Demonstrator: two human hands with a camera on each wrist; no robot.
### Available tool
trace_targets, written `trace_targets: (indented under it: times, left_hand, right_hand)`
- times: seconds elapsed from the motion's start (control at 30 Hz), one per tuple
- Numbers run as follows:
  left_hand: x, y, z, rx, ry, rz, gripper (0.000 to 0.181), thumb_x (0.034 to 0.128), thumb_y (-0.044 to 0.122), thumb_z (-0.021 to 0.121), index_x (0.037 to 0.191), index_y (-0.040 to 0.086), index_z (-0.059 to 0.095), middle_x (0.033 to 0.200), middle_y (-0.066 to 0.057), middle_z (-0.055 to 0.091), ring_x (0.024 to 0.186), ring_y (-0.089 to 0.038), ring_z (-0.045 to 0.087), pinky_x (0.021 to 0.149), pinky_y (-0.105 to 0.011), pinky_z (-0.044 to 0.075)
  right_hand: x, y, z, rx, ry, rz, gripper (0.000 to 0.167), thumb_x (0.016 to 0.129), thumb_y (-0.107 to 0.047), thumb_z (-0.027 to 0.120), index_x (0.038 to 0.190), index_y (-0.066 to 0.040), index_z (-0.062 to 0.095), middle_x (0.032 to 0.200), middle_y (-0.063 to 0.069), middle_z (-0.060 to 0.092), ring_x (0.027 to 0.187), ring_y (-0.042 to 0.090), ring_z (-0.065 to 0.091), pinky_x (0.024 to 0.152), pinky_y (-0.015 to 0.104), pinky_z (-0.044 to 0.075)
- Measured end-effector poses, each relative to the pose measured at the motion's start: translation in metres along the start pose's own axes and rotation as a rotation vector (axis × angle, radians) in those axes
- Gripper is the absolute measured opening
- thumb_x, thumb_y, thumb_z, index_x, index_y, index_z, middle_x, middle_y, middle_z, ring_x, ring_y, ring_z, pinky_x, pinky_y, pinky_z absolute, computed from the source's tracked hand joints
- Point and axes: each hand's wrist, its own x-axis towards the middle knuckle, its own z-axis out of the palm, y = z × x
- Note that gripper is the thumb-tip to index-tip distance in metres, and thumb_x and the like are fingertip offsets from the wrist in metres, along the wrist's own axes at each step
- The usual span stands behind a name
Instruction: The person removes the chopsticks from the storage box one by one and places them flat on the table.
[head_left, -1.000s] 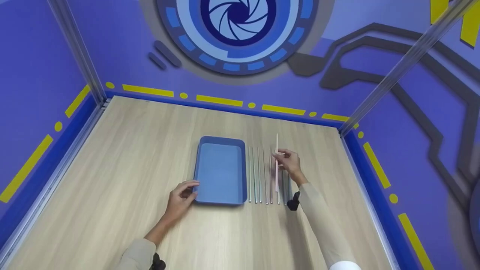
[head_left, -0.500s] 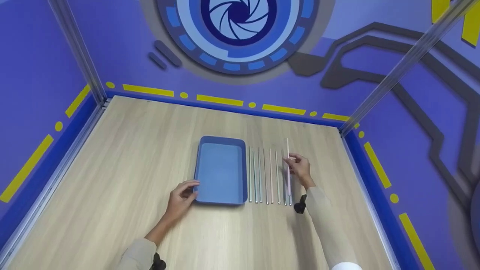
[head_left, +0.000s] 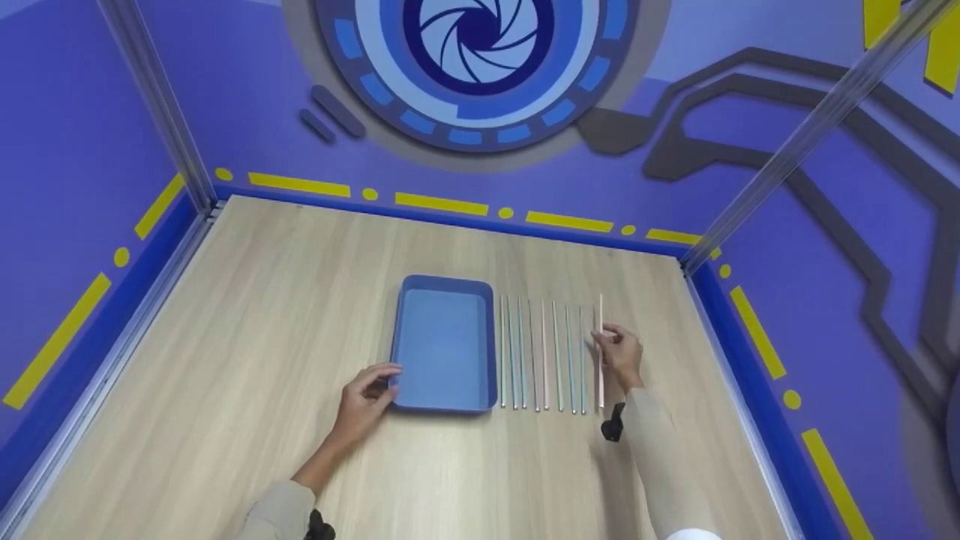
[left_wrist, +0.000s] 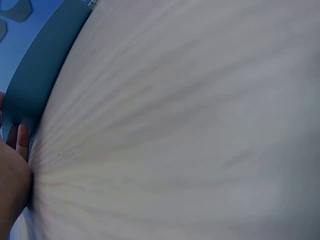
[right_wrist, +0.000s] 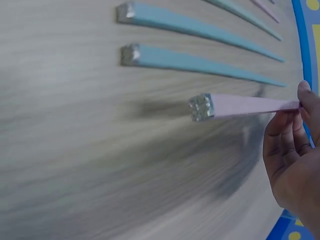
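My right hand (head_left: 621, 354) pinches a pink chopstick (right_wrist: 245, 105) between thumb and fingers, at the right end of a row of chopsticks. In the right wrist view its silver, faceted end hangs just above the table, with a shadow beneath. Beside it lie two light-blue chopsticks (right_wrist: 195, 62), then a green one (right_wrist: 245, 18) and a pink one. On the left, my left hand (head_left: 362, 401) holds the near-left edge of a shallow blue tray (head_left: 442, 345). Its fingers lie over the rim and its thumb is against the tray's outer wall (left_wrist: 42, 70).
Several chopsticks (head_left: 545, 360) lie parallel on the wooden table (head_left: 300, 300), right of the tray, their thick silver ends toward me. Blue-purple panels (head_left: 247, 127) enclose the table at the back and both sides, with metal posts at the corners.
My right hand has moved right and toward me with the pink chopstick, past the last blue one, and the chopstick is lower. My left hand stays on the tray.
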Motion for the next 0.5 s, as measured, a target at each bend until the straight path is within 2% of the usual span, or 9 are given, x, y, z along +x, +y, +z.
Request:
trace_targets:
  times: [0.17,0.3,0.4,0.5]
  left_hand:
    - [-0.001,0.002,-0.001,-0.013,-0.016,-0.021,0.024,0.0877,-0.015,0.067,0.112,-0.012,0.069,0.121,-0.028,0.068,0.101,-0.049,0.062,0.073,-0.017,0.055]
    - [-0.001,-0.001,-0.001,-0.005,-0.020,-0.021,0.024,0.0878,-0.014,0.068,0.111,-0.011,0.069,0.120,-0.027,0.068,0.103,-0.050,0.062,0.074,-0.017,0.054]
    - [-0.001,-0.011,0.000,0.005,-0.007,-0.005,0.024,0.0868,-0.015,0.068,0.110,-0.011,0.070,0.119,-0.027,0.069,0.103,-0.049,0.062,0.073,-0.017,0.054]
    - [0.000,-0.024,0.001,0.014,0.004,0.008,0.025,0.0861,-0.015,0.069,0.110,-0.010,0.071,0.119,-0.025,0.069,0.103,-0.046,0.063,0.072,-0.017,0.054]
  right_hand:
    - [-0.002,0.012,0.003,-0.104,0.024,-0.031,0.039,0.098,-0.022,0.069,0.129,0.001,0.066,0.094,0.017,0.071,0.070,0.014,0.059,0.059,0.019,0.045]
    - [-0.004,0.017,0.007,-0.174,0.016,-0.026,0.038,0.099,-0.022,0.067,0.130,0.000,0.067,0.105,0.022,0.073,0.083,0.025,0.068,0.067,0.026,0.052]
    - [-0.005,0.018,0.009,-0.226,-0.001,-0.037,0.037,0.100,-0.022,0.066,0.131,-0.001,0.066,0.112,0.023,0.074,0.093,0.031,0.071,0.075,0.034,0.057]
    - [-0.004,0.016,0.011,-0.272,-0.005,-0.039,0.037,0.101,-0.022,0.065,0.131,-0.002,0.067,0.113,0.022,0.074,0.093,0.030,0.071,0.077,0.037,0.055]
